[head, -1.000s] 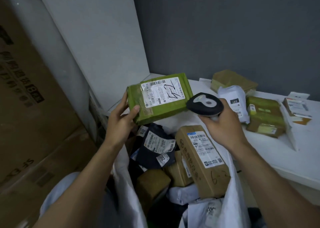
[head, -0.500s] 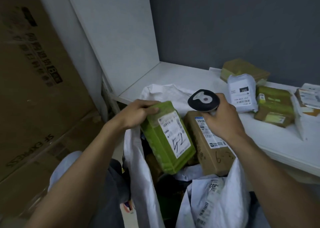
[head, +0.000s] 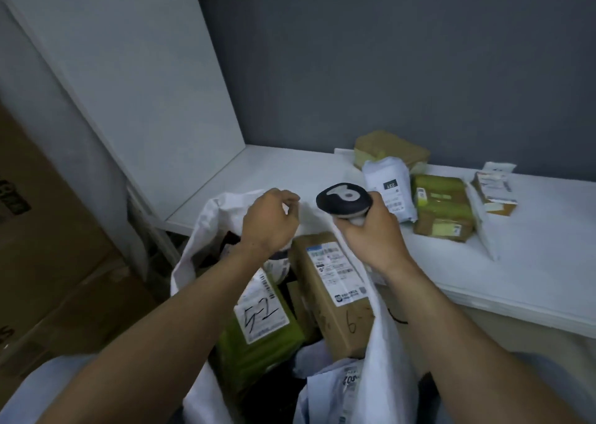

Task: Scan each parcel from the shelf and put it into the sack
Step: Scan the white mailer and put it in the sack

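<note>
The green parcel [head: 258, 336], its label marked 5-2, lies inside the open white sack [head: 193, 262], leaning beside a brown box [head: 335, 297]. My left hand [head: 271, 223] is above it at the sack's far rim, fingers curled, thumb and forefinger pinching the white fabric. My right hand [head: 371, 236] grips the black handheld scanner [head: 343, 199] over the sack's right rim. Further parcels wait on the white shelf [head: 290, 172]: a white bag [head: 390, 184], stacked green parcels [head: 442, 194], a brown one [head: 390, 144] behind, and a small box [head: 495, 191].
Large cardboard boxes [head: 48, 262] stand to the left of the sack. A white side panel [head: 145, 84] and a grey back wall [head: 387, 68] close in the shelf. A white envelope [head: 483, 233] lies at the shelf's right.
My left hand lowered the green parcel into the sack, let go of it, and rose to the sack's rim. The right hand kept the scanner in about the same place.
</note>
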